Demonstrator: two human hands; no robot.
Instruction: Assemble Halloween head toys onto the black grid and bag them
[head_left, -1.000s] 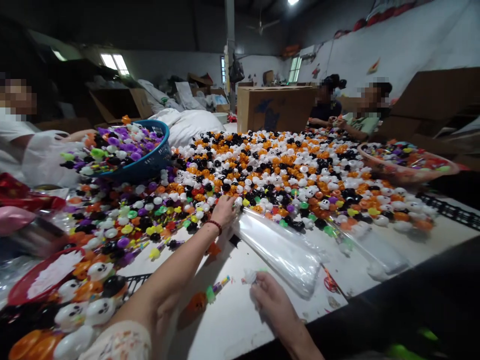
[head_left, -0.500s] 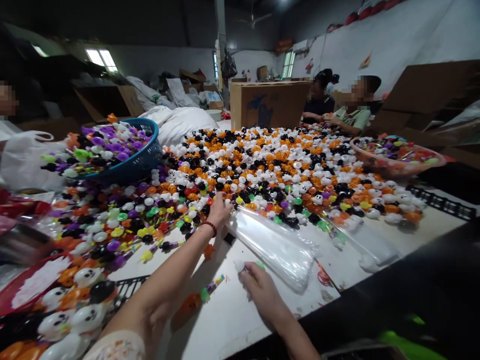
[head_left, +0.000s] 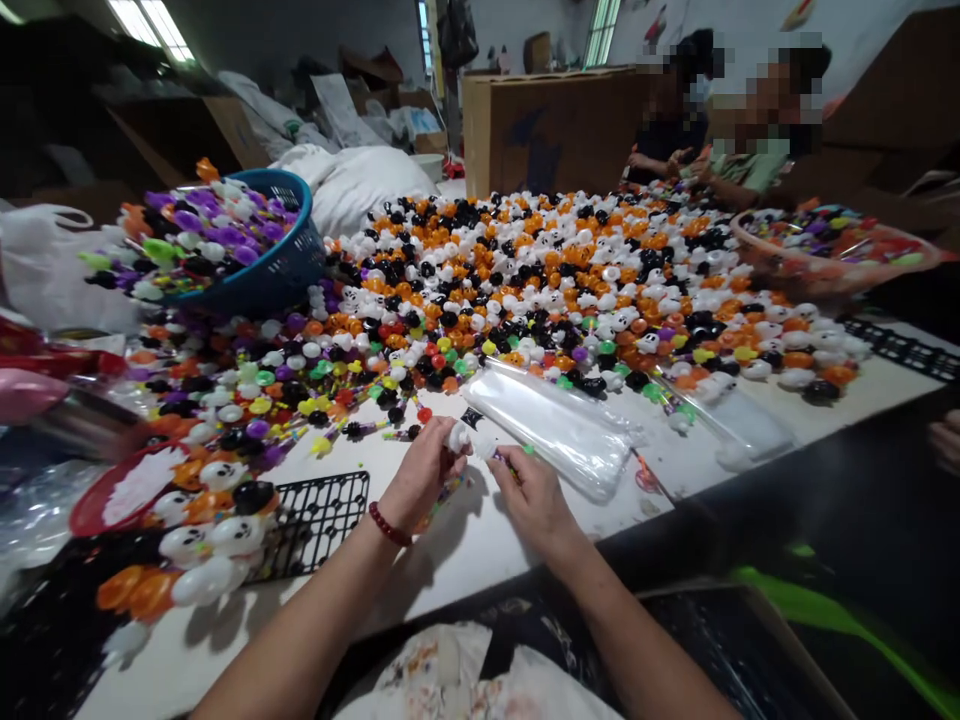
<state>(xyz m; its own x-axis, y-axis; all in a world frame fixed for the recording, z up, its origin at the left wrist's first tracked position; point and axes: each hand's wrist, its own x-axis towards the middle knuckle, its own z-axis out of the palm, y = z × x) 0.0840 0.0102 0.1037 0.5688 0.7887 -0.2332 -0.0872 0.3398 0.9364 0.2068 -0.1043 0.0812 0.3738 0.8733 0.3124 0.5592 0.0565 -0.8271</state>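
Observation:
My left hand (head_left: 421, 472), with a red bead bracelet at its wrist, has its fingers closed around a small white plastic piece (head_left: 458, 436). Close beside it, my right hand (head_left: 534, 498) grips a small toy tube with a white end (head_left: 485, 448); a bit of green shows at its other side. The two white parts nearly meet, and I cannot tell whether they touch. Under my left hand, partly hidden, lies a colourful tube on the white table (head_left: 480, 560). A stack of clear plastic bags (head_left: 551, 425) lies just beyond my right hand.
A large heap of white, orange and black toy heads (head_left: 540, 270) covers the table's far side. A blue basket (head_left: 300, 235) and a pink basket (head_left: 832, 258) hold more. At left are a red dish (head_left: 86, 510) and a black grid tray (head_left: 322, 520). Two people sit opposite.
My left hand has drawn back from the heap toward me and now holds a white piece. My right hand has risen slightly to meet it. The view has tilted down.

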